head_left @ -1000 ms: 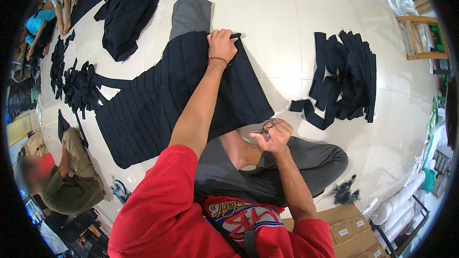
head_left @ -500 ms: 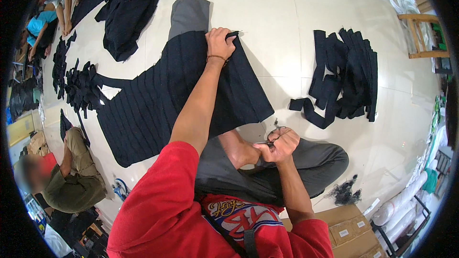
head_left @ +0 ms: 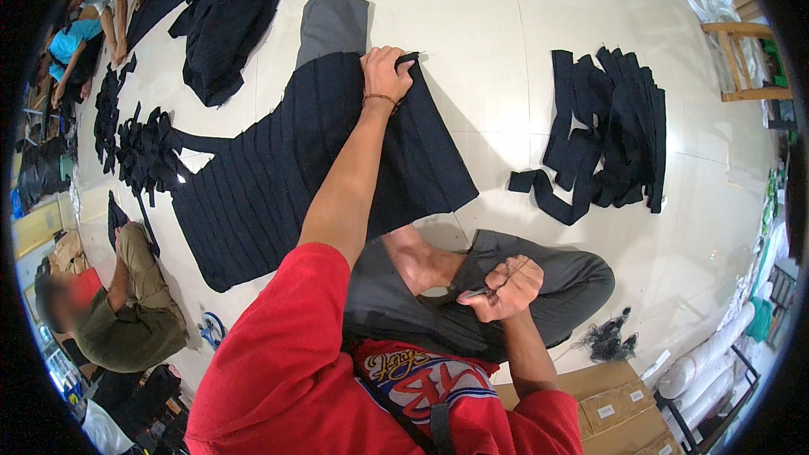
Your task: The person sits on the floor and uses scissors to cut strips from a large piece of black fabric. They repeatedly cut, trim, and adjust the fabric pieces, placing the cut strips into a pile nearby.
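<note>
A broad black fabric piece (head_left: 253,202) with many long parallel ridges lies across my outstretched leg and the floor. My left hand (head_left: 384,72) is closed on its upper edge near the top right corner. Below the fabric, over my bent grey-trousered leg, my right hand (head_left: 510,286) is closed round a small metal cutting tool (head_left: 475,297), mostly hidden by the fingers. A stack of black fabric strips (head_left: 628,135) lies to the right on the tiled floor, and a tuft of loose dark threads (head_left: 608,339) is beside my right knee.
Black cut pieces (head_left: 143,152) and a dark cloth heap (head_left: 219,42) lie to the left. Co-workers (head_left: 118,303) sit along the left side. A wooden chair (head_left: 733,59), white rolls (head_left: 704,354) and cardboard (head_left: 590,409) are at the right and bottom.
My right hand has moved down and to the right, away from the fabric's lower corner and onto my leg. My left hand stays on the upper edge, shifted very slightly up in view.
</note>
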Tool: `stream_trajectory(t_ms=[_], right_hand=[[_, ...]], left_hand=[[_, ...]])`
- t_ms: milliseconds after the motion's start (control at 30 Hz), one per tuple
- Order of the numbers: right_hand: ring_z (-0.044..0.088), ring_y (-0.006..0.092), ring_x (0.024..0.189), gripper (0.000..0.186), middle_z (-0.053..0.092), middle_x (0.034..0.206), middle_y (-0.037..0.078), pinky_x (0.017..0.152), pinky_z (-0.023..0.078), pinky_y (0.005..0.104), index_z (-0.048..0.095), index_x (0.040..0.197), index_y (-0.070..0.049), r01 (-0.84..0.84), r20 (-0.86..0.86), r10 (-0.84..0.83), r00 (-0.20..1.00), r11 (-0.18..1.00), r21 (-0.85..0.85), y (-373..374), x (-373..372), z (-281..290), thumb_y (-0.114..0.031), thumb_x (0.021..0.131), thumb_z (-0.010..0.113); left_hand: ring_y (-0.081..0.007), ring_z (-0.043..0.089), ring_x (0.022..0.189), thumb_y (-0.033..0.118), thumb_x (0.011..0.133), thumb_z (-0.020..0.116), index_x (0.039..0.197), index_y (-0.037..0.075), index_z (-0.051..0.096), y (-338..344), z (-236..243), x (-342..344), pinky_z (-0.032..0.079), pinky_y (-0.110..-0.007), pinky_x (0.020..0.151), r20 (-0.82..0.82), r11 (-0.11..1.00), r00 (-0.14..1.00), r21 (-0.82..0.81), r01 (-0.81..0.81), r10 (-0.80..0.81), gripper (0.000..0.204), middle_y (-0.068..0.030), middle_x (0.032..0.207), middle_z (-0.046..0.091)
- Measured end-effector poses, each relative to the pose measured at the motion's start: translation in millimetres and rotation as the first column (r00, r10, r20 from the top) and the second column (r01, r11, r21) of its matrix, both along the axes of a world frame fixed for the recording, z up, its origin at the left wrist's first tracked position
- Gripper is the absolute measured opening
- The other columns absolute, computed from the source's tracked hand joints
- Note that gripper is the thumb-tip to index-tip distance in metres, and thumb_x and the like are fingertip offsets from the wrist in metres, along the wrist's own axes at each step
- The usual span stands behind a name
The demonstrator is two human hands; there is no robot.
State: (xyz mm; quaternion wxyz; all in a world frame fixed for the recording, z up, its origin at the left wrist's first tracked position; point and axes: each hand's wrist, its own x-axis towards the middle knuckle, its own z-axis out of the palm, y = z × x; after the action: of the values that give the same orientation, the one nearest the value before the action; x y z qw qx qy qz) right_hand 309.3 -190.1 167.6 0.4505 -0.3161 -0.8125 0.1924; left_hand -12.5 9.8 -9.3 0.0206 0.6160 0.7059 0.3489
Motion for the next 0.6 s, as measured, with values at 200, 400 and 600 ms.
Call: stream_trajectory(t_ms=[200,400,600], right_hand=[[0.038,0.0177,0.041,0.055,0.040,0.051,0.000,0.041,0.027,0.0272,0.046,0.052,-0.012,0.003,-0.006,-0.003,1.000,1.000,0.011,-14.7,20.0,7.5,-0.050,0.068,0.082],[0.040,0.0205,0.042,0.048,0.040,0.052,0.002,0.045,0.030,0.0283,0.049,0.054,-0.009,-0.006,-0.001,0.006,1.000,1.000,0.001,-26.5,38.7,26.2,-0.043,0.073,0.077],[0.043,0.0214,0.044,0.042,0.044,0.055,0.003,0.047,0.031,0.0298,0.050,0.057,-0.008,0.007,-0.003,-0.007,1.000,1.000,-0.031,-42.9,60.8,32.5,-0.038,0.075,0.073]], left_hand=[[-0.0326,0.060,0.091,0.012,0.075,0.074,0.089,0.007,0.068,-0.5,-0.6,0.3,0.043,-0.045,0.085,-0.014,1.000,1.000,0.006,0.004,-0.004,0.016,-0.0106,0.089,0.065],[-0.0310,0.059,0.087,0.008,0.074,0.075,0.082,0.006,0.067,-0.6,-1.4,3.9,0.041,-0.044,0.085,0.004,0.999,1.000,0.049,-0.011,0.011,0.011,-0.0086,0.083,0.065],[-0.0310,0.060,0.089,0.011,0.074,0.075,0.083,0.007,0.068,1.3,-6.6,1.3,0.041,-0.044,0.086,-0.019,0.999,0.999,0.032,-0.032,0.033,0.012,-0.0083,0.085,0.066]])
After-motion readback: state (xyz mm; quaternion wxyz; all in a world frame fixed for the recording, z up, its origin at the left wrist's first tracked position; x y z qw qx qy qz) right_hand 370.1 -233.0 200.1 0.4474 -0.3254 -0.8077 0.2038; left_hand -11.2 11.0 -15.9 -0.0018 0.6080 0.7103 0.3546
